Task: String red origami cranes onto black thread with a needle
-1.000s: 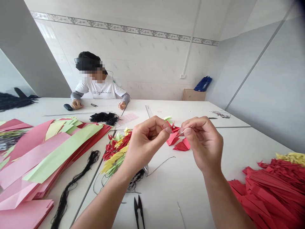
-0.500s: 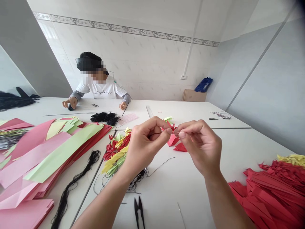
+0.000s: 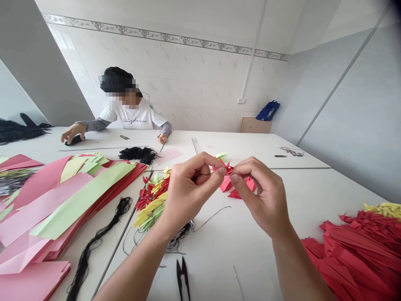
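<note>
In front of me, my left hand (image 3: 196, 182) and my right hand (image 3: 258, 192) are held up close together, each in a pinch. A short bit of dark thread (image 3: 210, 173) shows at the left fingers. The right thumb and forefinger close on a thin needle, now mostly hidden by the fingertips. Just behind the fingertips lie folded red paper pieces (image 3: 226, 184), a star-like one among them. Left of my left forearm is a heap of folded red, yellow and green paper pieces (image 3: 153, 205). Black thread snips (image 3: 183, 278) lie between my forearms.
Coloured paper strips (image 3: 81, 192) and a black thread bundle (image 3: 94, 244) lie left. A red paper pile (image 3: 354, 246) is at right. A thin pale needle-like piece (image 3: 238, 280) lies nearby. Across the table (image 3: 313, 188), a person (image 3: 131, 110) sits with a hand on a dark object (image 3: 74, 140).
My right hand has moved slightly left, toward my left fingertips, and the pale line between them is now covered. The other person's hand has slid the dark object outward, to the left.
</note>
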`<state>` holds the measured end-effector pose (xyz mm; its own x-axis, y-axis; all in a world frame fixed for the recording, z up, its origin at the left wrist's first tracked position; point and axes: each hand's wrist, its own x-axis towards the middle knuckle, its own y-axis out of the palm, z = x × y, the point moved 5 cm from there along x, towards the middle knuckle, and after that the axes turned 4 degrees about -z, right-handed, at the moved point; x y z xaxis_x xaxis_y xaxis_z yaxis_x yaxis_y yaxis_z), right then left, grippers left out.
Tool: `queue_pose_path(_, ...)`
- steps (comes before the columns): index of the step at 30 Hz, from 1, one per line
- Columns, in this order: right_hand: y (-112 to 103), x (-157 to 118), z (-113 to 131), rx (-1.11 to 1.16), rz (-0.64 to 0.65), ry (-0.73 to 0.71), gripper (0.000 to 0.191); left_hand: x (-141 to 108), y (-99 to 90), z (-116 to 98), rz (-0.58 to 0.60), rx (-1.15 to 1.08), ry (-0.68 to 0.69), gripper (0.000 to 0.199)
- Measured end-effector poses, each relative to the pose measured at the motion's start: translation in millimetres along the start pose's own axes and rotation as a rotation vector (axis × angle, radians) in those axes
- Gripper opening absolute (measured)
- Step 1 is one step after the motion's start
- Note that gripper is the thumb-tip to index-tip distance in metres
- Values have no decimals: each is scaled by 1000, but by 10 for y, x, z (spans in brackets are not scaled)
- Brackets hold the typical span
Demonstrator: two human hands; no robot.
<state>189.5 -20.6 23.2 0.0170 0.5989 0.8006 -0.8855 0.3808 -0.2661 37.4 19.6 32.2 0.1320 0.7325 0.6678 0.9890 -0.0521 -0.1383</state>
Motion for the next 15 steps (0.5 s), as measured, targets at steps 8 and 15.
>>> queue_pose_path(8,26,-23,-14,5,10,45,10,-16,15,-22,42,-29,-18,13)
queue_pose_path(15,35,-33,-7,15,22,31,10,-13,17,-24,55,-27,-19,13)
